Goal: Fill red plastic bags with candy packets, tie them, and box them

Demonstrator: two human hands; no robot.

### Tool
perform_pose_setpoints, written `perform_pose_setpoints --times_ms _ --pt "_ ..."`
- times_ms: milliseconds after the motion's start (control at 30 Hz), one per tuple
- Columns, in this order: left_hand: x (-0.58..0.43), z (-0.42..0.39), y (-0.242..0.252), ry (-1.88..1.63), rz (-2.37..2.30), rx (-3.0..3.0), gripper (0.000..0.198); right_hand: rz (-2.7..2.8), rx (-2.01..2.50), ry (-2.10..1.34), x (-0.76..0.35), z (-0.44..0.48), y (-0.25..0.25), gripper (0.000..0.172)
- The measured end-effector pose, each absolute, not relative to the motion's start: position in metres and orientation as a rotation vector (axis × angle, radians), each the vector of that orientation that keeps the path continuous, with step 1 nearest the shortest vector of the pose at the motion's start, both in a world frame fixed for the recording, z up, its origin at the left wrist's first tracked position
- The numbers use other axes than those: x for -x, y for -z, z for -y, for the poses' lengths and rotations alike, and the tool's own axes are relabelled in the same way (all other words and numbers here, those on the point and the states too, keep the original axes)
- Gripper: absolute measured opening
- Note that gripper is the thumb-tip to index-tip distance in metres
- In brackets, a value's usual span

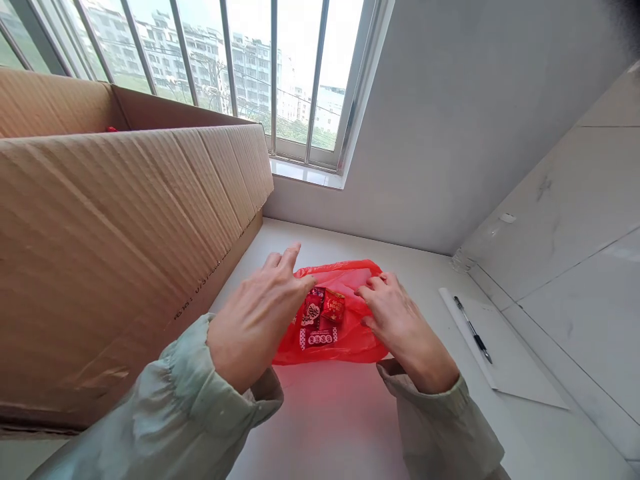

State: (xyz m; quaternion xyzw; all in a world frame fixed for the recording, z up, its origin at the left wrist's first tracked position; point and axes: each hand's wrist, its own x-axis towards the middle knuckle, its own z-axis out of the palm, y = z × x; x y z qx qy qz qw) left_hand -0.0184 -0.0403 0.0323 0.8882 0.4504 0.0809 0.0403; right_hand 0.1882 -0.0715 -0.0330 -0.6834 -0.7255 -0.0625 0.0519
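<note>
A thin red plastic bag [353, 333] lies spread on the white tabletop, its mouth facing up. Inside it sit several small wrapped snacks, among them a shiny red packet [334, 306] and a dark red packet [313, 311] with pale lettering. Over the bag's left edge is my left hand [263, 307], its fingers stretched out and apart, the thumb near the packets. At the opposite side, my right hand [395, 317] rests with bent, separated fingers against the red plastic. Neither hand visibly grips a packet.
A large open cardboard box [135, 233] rises close on the left, with something red [111, 129] just showing inside. On the right lie white paper [510, 353] and a black pen [473, 330]. A clear plastic bottle [480, 243] stands by the tiled wall. Behind is a barred window [250, 73].
</note>
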Motion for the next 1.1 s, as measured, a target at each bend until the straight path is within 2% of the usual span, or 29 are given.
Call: perform_pose_setpoints --times_ms 100,233,333,433,600,767,833,967,1100 --pt "0.015 0.038 -0.031 -0.076 -1.373 -2.959 0.032 2.144 2.062 0.312 -0.196 0.078 0.027 0.036" --pt "0.019 0.032 -0.029 0.042 -1.276 -2.93 0.023 2.023 2.137 0.145 -0.202 0.087 0.005 0.032" --pt "0.026 0.031 -0.036 -0.178 -0.993 -2.759 0.02 1.955 1.981 0.084 -0.209 0.089 -0.008 0.027" --pt "0.029 0.033 -0.044 -0.498 -0.773 -2.329 0.026 1.809 1.782 0.185 -0.217 0.091 -0.016 0.02" --pt "0.02 0.03 -0.045 -0.858 -0.747 -1.489 0.032 1.502 1.652 0.349 -0.219 0.099 -0.025 0.021" --pt "0.011 0.031 -0.044 -0.834 -0.753 -1.338 0.031 1.552 1.55 0.001 -0.206 0.108 -0.032 0.033" --pt "0.012 0.033 -0.046 -0.772 -0.757 -1.34 0.038 1.55 1.504 -0.095 -0.201 0.112 -0.035 0.034" --pt "0.016 0.028 -0.049 -0.714 -0.707 -1.235 0.046 1.433 1.44 0.047 -0.203 0.116 -0.04 0.034" --pt "0.017 0.023 -0.05 -0.822 -0.69 -1.025 0.03 1.369 1.462 0.208 -0.209 0.117 -0.04 0.039"
